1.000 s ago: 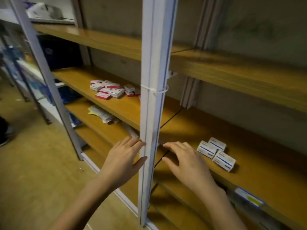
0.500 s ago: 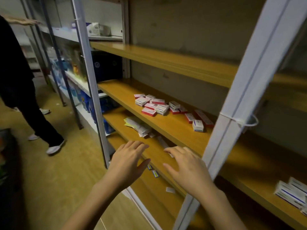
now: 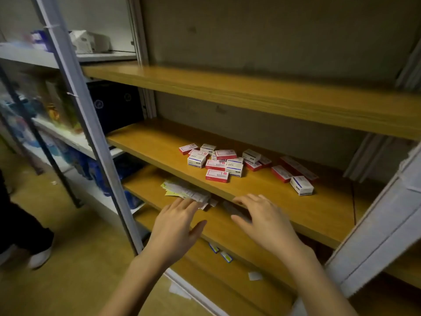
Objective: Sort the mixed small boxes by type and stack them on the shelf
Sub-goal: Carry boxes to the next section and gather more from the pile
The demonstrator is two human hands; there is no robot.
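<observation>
A mixed pile of several small boxes [image 3: 218,161] lies on the middle wooden shelf [image 3: 155,144]; some are red and white, some white with blue print. One red box [image 3: 217,175] sits at the pile's front, and a white and blue box [image 3: 301,185] lies apart to the right beside long red boxes [image 3: 296,167]. My left hand [image 3: 176,226] and my right hand [image 3: 265,221] hover in front of the shelf edge, below the pile, fingers spread and holding nothing.
Paper leaflets [image 3: 186,192] lie on the shelf below, just beyond my left fingertips. Grey metal uprights stand at left [image 3: 91,124] and right [image 3: 382,226]. A wooden shelf [image 3: 250,92] runs above. Small labels [image 3: 225,256] lie lower down. A person's leg and white shoe [image 3: 41,256] are at left.
The view has swung left along the shelving, bringing the mixed pile to the centre. Both hands stay open and side by side, now nearer the shelf edge.
</observation>
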